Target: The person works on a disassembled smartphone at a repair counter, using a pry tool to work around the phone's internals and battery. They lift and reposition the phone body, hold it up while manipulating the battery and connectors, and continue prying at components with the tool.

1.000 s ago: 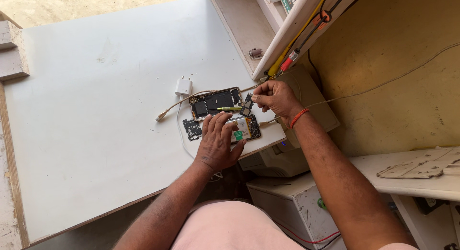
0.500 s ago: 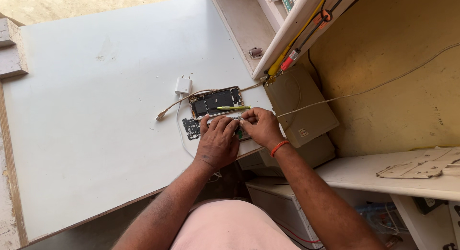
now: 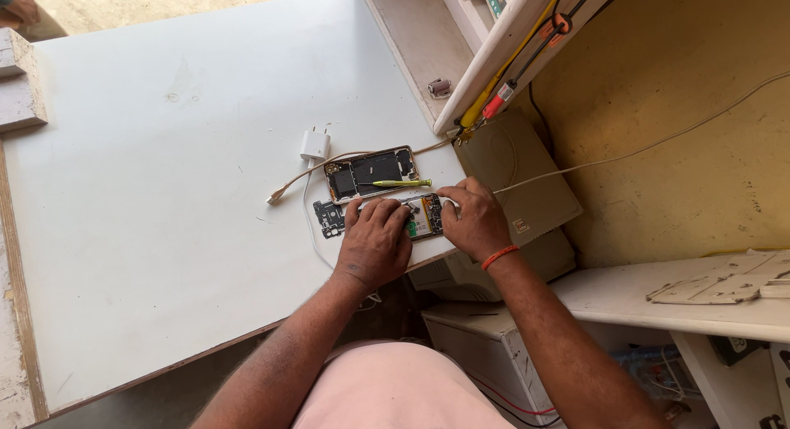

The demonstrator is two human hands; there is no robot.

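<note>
White counter (image 3: pixel 164 231), broad and flat, carrying everything else; landmark throughout: the opened phone body (image 3: pixel 372 173) lying face-down near the counter's right edge, back cover off, dark battery showing.

Left hand (image 3: pixel 374 241), just on the near side of the phone body, lying palm-down over a second, thinner phone part (image 3: pixel 424 216), with fingers (image 3: pixel 369 212) spread flat and pressing rather than closing round anything.

Right hand (image 3: pixel 473 219), near and to the right of the phone body, touching the right end of the same part, fingertips curled down onto its edge; a true pinch not being distinguishable from this view.

Phone part: judged light, stiff, thin and fragile, with exposed board and connectors; likely best taken by its long outer edges, keeping clear of the components, since flexing probably risks damage.

White charger plug (image 3: pixel 314 143), just beyond the phone body's far-left corner, with pale cable (image 3: pixel 296 180) trailing leftward.

Yellow-green screwdriver (image 3: pixel 401 183), resting across the phone body, untouched.
</note>
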